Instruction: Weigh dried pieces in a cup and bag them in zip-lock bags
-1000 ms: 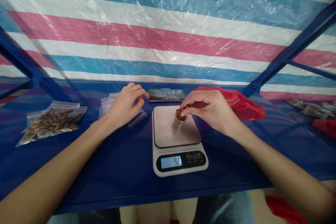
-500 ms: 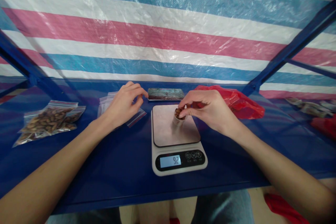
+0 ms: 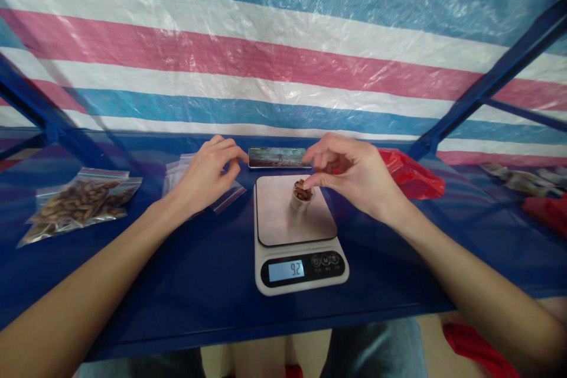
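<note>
A small cup (image 3: 301,204) heaped with brown dried pieces (image 3: 303,190) stands on the plate of a white kitchen scale (image 3: 283,227). The lit display (image 3: 286,270) reads 9.2. Just beside the cup's top hovers my right hand (image 3: 348,171), its thumb and fingers spread apart with nothing seen between them. My left hand (image 3: 212,171) hangs over a stack of clear zip bags (image 3: 175,174), fingers loosely curved and apart, its index fingertip by the left end of a phone (image 3: 279,157). The phone lies behind the scale with its screen lit.
Filled zip bags of brown dried pieces (image 3: 82,201) lie at the left of the blue table (image 3: 186,301). A red plastic bag (image 3: 410,174) rests behind my right hand. A striped tarp (image 3: 266,53) hangs at the back, with blue metal braces (image 3: 491,80) at the sides.
My right hand has opened, its fingers lifting away from the pieces in the cup. The left hand has hardly moved. The display still reads 9.2.
</note>
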Demonstrator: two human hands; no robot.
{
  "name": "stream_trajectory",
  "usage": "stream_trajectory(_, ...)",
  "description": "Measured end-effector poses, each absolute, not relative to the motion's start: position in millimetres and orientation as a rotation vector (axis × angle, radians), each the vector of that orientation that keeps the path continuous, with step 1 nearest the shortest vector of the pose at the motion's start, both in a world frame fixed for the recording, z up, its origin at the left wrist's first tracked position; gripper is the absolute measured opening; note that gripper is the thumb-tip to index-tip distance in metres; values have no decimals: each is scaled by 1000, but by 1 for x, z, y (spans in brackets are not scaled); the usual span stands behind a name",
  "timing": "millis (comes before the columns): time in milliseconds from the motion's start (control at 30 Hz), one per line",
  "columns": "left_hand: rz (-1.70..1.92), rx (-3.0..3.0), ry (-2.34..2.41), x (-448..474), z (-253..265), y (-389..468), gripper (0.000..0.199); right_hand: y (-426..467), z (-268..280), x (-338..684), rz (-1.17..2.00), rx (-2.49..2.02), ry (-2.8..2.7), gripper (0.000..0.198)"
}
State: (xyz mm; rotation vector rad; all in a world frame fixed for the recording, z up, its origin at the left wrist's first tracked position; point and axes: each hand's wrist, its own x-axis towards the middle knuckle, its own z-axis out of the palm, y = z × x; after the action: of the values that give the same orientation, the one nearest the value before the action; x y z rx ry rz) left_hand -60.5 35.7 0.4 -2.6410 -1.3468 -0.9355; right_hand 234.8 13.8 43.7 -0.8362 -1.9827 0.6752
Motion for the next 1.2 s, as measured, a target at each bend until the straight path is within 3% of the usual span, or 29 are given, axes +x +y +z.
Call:
stream_trajectory(367, -925, -2638, -1366, -59, 2, 35, 29, 18, 44, 218, 915, -891, -1978, 34)
stream_trajectory(600, -924, -2632, -1377, -59, 4, 35, 30, 20, 41, 218, 899, -897, -1989, 37)
stream_trajectory(933, -932, -2629, -1380, -60, 3, 35, 29, 22, 54, 246, 612, -939, -1950, 43)
stream_trajectory(1200, -934, -2624, -1419, -59, 4, 34, 30, 27, 65, 292, 252, -872, -1677, 23)
